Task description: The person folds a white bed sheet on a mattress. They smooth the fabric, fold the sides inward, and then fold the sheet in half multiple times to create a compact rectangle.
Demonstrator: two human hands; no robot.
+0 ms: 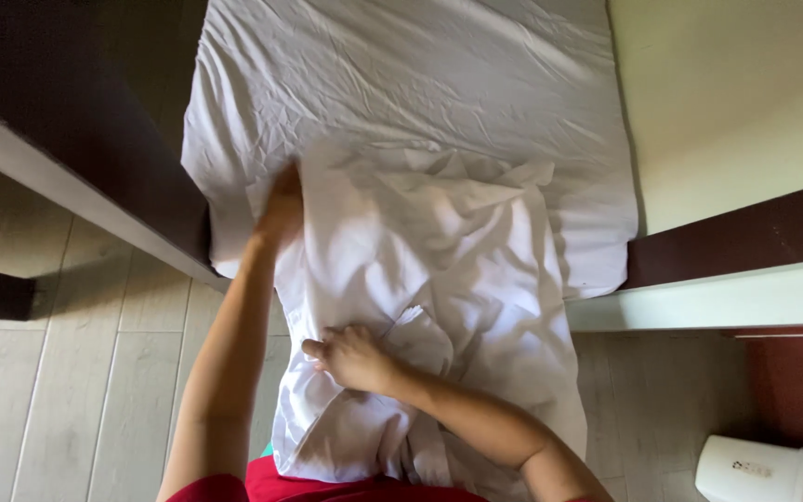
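Note:
A crumpled white sheet or cover [439, 251] lies on the foot of a bed with a white fitted sheet [401, 74] and hangs down over the edge toward me. My left hand [281, 209] reaches forward and grips the cloth's left edge on the mattress; it looks blurred. My right hand [353, 358] crosses in from the right and pinches a fold of the same cloth low down, near my body. I wear something red [327, 485], seen at the bottom edge.
A dark wooden bed frame or board [76, 158] runs along the left. A cream wall with a dark band [745, 223] stands on the right. Pale plank floor [67, 372] lies below. A white bin [773, 469] sits at the bottom right.

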